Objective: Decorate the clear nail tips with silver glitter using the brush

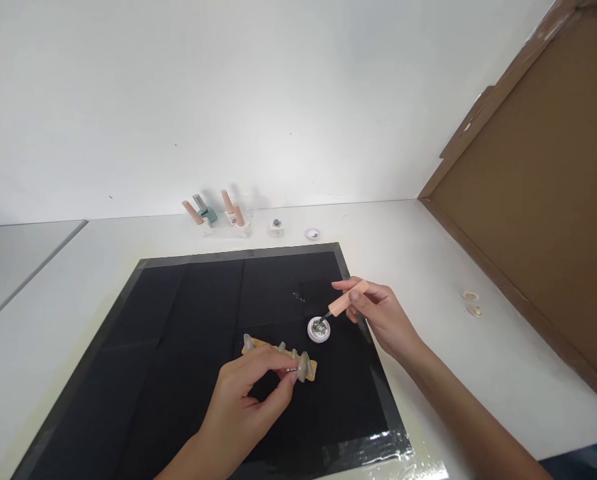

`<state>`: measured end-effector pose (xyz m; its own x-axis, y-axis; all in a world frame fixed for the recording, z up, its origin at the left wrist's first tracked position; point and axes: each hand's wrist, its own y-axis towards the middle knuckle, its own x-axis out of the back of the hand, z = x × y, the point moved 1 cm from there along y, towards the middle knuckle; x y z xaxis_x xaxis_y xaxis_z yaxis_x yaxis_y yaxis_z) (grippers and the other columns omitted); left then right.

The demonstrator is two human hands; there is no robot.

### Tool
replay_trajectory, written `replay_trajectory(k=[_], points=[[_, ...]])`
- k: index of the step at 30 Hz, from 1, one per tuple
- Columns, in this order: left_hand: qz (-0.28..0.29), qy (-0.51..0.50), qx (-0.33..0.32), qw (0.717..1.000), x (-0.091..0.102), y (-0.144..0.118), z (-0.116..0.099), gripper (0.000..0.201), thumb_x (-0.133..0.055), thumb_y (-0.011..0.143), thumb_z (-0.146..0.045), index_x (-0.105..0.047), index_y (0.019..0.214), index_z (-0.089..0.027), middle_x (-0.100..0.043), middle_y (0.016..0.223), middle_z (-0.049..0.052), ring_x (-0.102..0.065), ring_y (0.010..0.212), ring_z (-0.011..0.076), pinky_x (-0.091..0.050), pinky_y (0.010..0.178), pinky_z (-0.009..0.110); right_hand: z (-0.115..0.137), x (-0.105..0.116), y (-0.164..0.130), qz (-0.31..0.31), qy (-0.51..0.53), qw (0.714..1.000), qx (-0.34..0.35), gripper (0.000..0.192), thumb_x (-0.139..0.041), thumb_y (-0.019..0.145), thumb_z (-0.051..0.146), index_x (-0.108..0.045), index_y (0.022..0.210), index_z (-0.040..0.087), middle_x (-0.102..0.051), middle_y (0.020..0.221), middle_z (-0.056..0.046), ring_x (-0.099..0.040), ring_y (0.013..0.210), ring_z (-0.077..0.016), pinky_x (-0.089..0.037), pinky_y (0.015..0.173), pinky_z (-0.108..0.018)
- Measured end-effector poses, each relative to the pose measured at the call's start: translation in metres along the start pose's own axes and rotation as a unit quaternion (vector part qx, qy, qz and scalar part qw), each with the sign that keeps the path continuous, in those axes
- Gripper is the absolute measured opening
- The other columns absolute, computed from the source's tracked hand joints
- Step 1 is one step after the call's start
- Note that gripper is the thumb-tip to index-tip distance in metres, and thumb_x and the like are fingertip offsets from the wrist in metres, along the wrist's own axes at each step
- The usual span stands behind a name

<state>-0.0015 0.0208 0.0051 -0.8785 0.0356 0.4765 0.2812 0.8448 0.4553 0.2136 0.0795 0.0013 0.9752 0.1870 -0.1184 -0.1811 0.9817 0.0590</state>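
Right hand (382,315) pinches a peach-handled brush (347,298), tip in a small white pot (319,339), left hand (246,392) pinches a grey nail-shaped piece (302,368), black mat (193,333) beneath

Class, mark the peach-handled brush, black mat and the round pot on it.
Peach-handled brush (339,305): head view, handle.
Black mat (198,333): head view, bare left part.
Round pot (319,340): head view, near rim.

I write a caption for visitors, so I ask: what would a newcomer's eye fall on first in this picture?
Probably the large black mat, low in the middle on the white table. Near its right edge, the right hand holds a peach-handled brush to a dish of silvery material; nearer, the left hand is at a yellowish strip bearing grey pieces. A big brown cardboard panel fills the right side.
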Motion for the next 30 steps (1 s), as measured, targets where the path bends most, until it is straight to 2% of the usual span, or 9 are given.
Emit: replay_trajectory(k=[2,4,7,12,15,18,23,27,30], points=[[0.003,0.0,0.002,1.0,-0.0002,-0.0004,0.0006,0.016,-0.06,0.074,-0.004,-0.067,0.079,-0.017,-0.073,0.069,0.003,-0.068,0.061,0.0132,-0.053,0.059,0.02,-0.004,0.0006,-0.0009,-0.003,0.056,0.998,-0.034,0.027,-0.064,0.081,0.045,-0.071,0.07,0.021,-0.067,0.077,-0.005,-0.047,0.057,-0.0116,-0.038,0.049,-0.026],[0.006,0.002,0.005,1.0,-0.0003,-0.0009,0.0012,0.016,-0.06,0.075,-0.004,-0.067,0.08,-0.017,-0.073,0.07,0.003,-0.068,0.061,0.0133,-0.053,0.059,0.02,-0.0054,0.0012,-0.0021,-0.008,0.113,0.991,-0.067,0.026,-0.067,0.078,0.045,-0.074,0.083,0.02,-0.058,0.065,-0.001,-0.04,0.053,-0.0098,-0.035,0.048,-0.024],[0.004,0.006,0.001,1.0,-0.0001,-0.0014,0.0017,0.016,-0.06,0.075,-0.004,-0.066,0.079,-0.018,-0.073,0.069,0.002,-0.068,0.06,0.013,-0.053,0.059,0.02,-0.0049,0.0016,-0.0035,0.011,0.197,0.975,-0.106,0.037,-0.068,0.078,0.046,-0.071,0.103,0.02,-0.041,0.05,0.006,-0.033,0.048,-0.0081,-0.033,0.047,-0.022],[0.011,0.014,-0.001,1.0,-0.0001,-0.001,0.0019,0.016,-0.06,0.075,-0.005,-0.067,0.08,-0.019,-0.073,0.068,0.001,-0.068,0.06,0.013,-0.053,0.058,0.02,-0.0028,0.0027,-0.0042,0.049,0.302,0.945,-0.116,0.038,-0.064,0.083,0.041,-0.063,0.116,0.023,-0.041,0.046,0.007,-0.039,0.048,-0.009,-0.039,0.054,-0.024],[0.015,0.018,0.004,1.0,-0.0004,-0.0015,0.0024,0.016,-0.06,0.076,-0.006,-0.067,0.08,-0.02,-0.073,0.068,0.0,-0.068,0.06,0.0134,-0.053,0.058,0.02,-0.0024,0.0032,-0.0037,0.061,0.354,0.926,-0.117,0.036,-0.063,0.084,0.04,-0.064,0.115,0.023,-0.042,0.046,0.006,-0.044,0.053,-0.0111,-0.042,0.058,-0.026],[0.015,0.018,0.007,1.0,-0.0004,-0.0027,0.0031,0.015,-0.061,0.076,-0.007,-0.067,0.079,-0.02,-0.073,0.069,0.0,-0.068,0.061,0.0137,-0.053,0.058,0.021,-0.0029,0.0034,-0.0028,0.046,0.378,0.917,-0.118,0.034,-0.062,0.083,0.044,-0.067,0.107,0.02,-0.038,0.045,0.007,-0.042,0.052,-0.0107,-0.043,0.059,-0.026],[0.021,0.021,0.015,0.999,-0.0004,-0.0031,0.0035,0.014,-0.061,0.076,-0.009,-0.067,0.078,-0.02,-0.073,0.068,0.0,-0.068,0.06,0.0146,-0.053,0.058,0.023,-0.0045,0.0025,-0.0023,-0.013,0.356,0.926,-0.128,0.037,-0.063,0.08,0.052,-0.072,0.089,0.018,-0.023,0.039,0.009,-0.035,0.047,-0.0108,-0.042,0.055,-0.024],[0.03,0.015,0.015,0.999,-0.0002,-0.0026,0.0035,0.015,-0.06,0.077,-0.009,-0.068,0.08,-0.021,-0.073,0.07,0.001,-0.068,0.062,0.0152,-0.052,0.059,0.024,-0.0034,0.0025,-0.0021,-0.022,0.337,0.933,-0.128,0.043,-0.057,0.081,0.058,-0.071,0.092,0.019,-0.016,0.037,0.01,-0.024,0.043,-0.0108,-0.038,0.048,-0.024],[0.039,0.007,0.019,0.999,-0.0002,-0.0028,0.0033,0.015,-0.058,0.078,-0.009,-0.068,0.081,-0.02,-0.073,0.071,0.002,-0.067,0.064,0.0159,-0.053,0.059,0.025,-0.0023,0.004,-0.0013,-0.028,0.334,0.933,-0.129,0.043,-0.053,0.081,0.061,-0.069,0.091,0.022,-0.017,0.039,0.009,-0.026,0.043,-0.0119,-0.036,0.048,-0.025]])
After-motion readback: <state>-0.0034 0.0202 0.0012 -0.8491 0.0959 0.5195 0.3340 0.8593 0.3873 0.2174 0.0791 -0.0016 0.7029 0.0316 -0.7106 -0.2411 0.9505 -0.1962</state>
